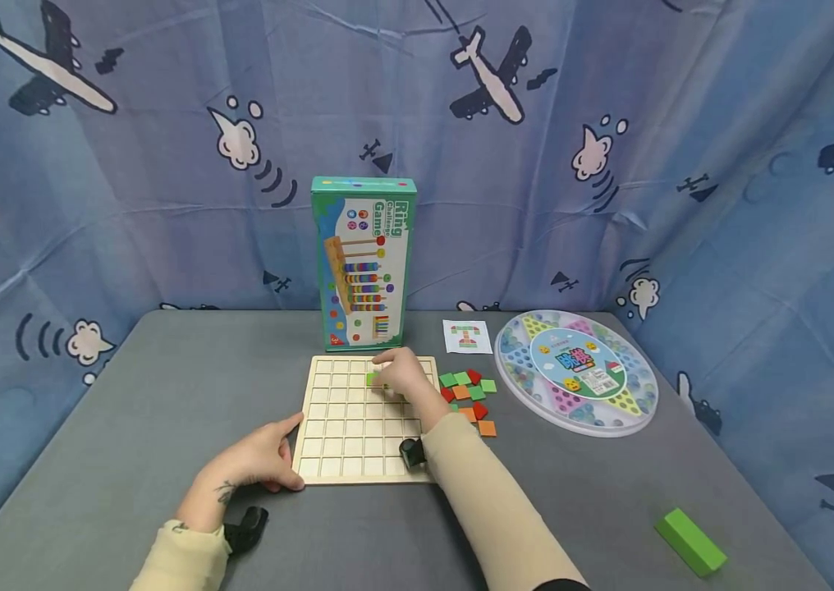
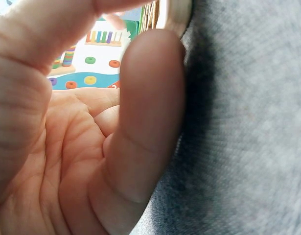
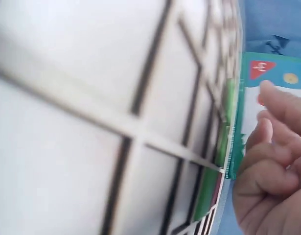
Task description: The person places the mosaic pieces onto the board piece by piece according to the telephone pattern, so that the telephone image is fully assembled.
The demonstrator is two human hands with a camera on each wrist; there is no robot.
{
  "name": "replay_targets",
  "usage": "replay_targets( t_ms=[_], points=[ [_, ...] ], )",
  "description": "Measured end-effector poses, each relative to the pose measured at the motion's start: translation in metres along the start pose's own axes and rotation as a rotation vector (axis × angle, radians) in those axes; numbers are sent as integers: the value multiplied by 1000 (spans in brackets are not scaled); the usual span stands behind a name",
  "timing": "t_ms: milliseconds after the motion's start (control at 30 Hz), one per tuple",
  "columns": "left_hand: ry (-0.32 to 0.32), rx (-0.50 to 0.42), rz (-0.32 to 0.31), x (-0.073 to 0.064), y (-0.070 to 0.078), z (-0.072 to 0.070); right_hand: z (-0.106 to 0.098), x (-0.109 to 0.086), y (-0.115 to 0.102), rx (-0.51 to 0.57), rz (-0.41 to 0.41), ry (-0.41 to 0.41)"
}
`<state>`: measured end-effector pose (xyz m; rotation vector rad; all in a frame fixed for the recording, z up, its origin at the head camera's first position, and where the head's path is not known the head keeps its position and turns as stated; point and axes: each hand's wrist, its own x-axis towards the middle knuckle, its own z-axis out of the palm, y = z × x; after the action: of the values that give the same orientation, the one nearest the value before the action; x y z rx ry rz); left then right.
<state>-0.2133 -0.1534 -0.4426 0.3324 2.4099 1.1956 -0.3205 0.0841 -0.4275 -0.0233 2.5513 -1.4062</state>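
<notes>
A pale wooden grid board [image 1: 343,447] lies flat on the grey table. My left hand [image 1: 258,455] touches its left side, index fingertip on the edge and thumb at the near left corner. The thumb [image 2: 150,98] reaches up to the board's edge in the left wrist view. Over the far rows, my right hand [image 1: 404,376] hovers with fingers loosely bent and nothing visible between them. A green tile [image 1: 370,379] sits in the board beside those fingertips. Green tiles [image 3: 205,193] and a bit of red show along the far rows in the right wrist view.
Several loose red, orange and green tiles [image 1: 476,392] lie right of the board. Behind them is a pattern card [image 1: 454,346]. A tall game box [image 1: 365,263] stands behind the board. At right are a round star-patterned game board [image 1: 579,419] and a green block [image 1: 690,542].
</notes>
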Motion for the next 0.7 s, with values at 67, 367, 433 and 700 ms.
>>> replay_targets(
  t_ms=[67, 367, 433, 700],
  points=[
    [-4, -5, 7, 0, 0, 0, -6, -3, -1, 96, -29, -5],
    [-14, -13, 10, -1, 0, -3, -46, -27, 2, 551, -194, -10],
    [-18, -14, 11, -1, 0, -3, -56, -32, 7, 582, -227, 0],
    [-19, -11, 14, -1, 0, -2, -92, -45, 41, 593, -281, 57]
  ],
)
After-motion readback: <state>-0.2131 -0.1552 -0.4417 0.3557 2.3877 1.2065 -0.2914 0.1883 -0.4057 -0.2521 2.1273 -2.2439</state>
